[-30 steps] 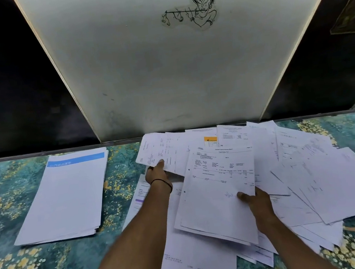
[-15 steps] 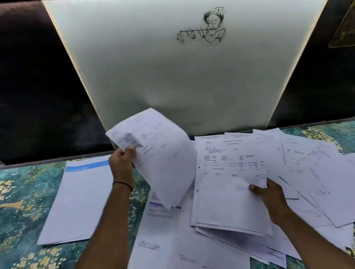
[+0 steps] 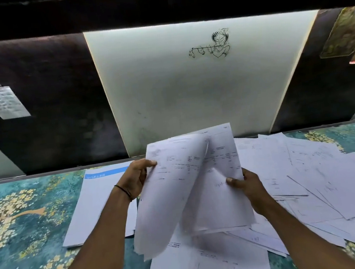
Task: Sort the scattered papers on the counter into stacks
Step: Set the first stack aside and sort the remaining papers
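Where my forearms reach in from the bottom edge, a printed sheet point(image 3: 207, 262) lies flat on the table point(image 3: 17, 227), closest to me, on a teal cover patterned with yellow blossoms. Just above it my left grip point(image 3: 136, 178) pinches the upper left edge of a curved sheet point(image 3: 170, 200), thumb on the printed face and fingers behind; the paper bows outward and hangs down, its lower end over the flat one. A thin black band point(image 3: 123, 191) circles that wrist. My right grip point(image 3: 250, 187) clasps a second sheet point(image 3: 222, 151) by its right edge, thumb on the front, raised off the table; whether more pages lie behind it I cannot tell. The curved sheet overlaps its left part. Beyond my left wrist sits a neat stack point(image 3: 100, 197) topped by a page with a blue band. To the right, the scattered papers point(image 3: 330, 184) spread in overlapping layers up to the back edge. Behind everything stands a white panel point(image 3: 189, 93) bearing a line drawing point(image 3: 213, 45) of a flute player, with dark wall either side.
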